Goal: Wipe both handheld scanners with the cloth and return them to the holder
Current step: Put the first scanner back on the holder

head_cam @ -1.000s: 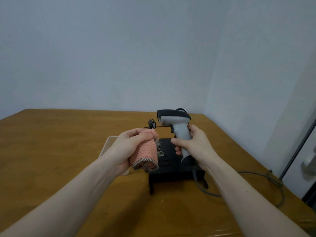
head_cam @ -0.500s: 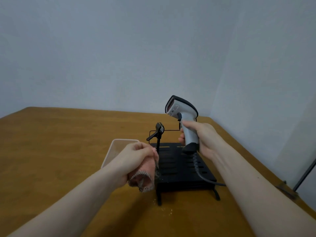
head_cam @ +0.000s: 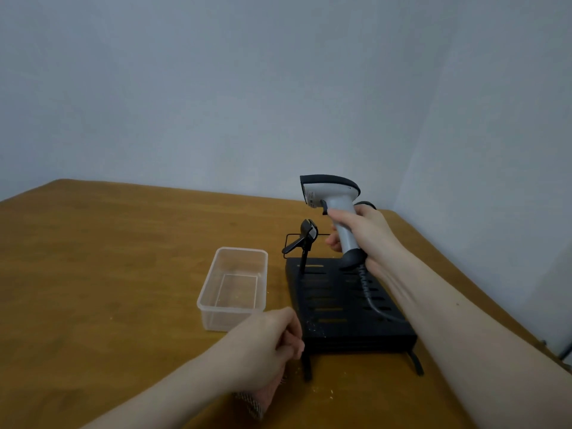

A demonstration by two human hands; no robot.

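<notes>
My right hand (head_cam: 362, 233) grips the handle of a white and black handheld scanner (head_cam: 332, 196) and holds it upright above the back of the black slotted holder (head_cam: 343, 308). Its coiled cable (head_cam: 370, 292) trails over the holder. A black clip stand (head_cam: 305, 239) rises from the holder's back left corner. My left hand (head_cam: 266, 345) is down at the holder's front left corner, closed over the pink cloth (head_cam: 250, 404), of which only a patterned edge shows under the palm. No second scanner is in view.
A clear plastic box (head_cam: 232, 286) stands just left of the holder on the wooden table (head_cam: 108, 274). The table's right edge runs close behind the holder, beside a pale wall.
My left hand dropped with the cloth from chest height to the table by the holder's front corner. My right hand carried the scanner back and right, above the holder's rear.
</notes>
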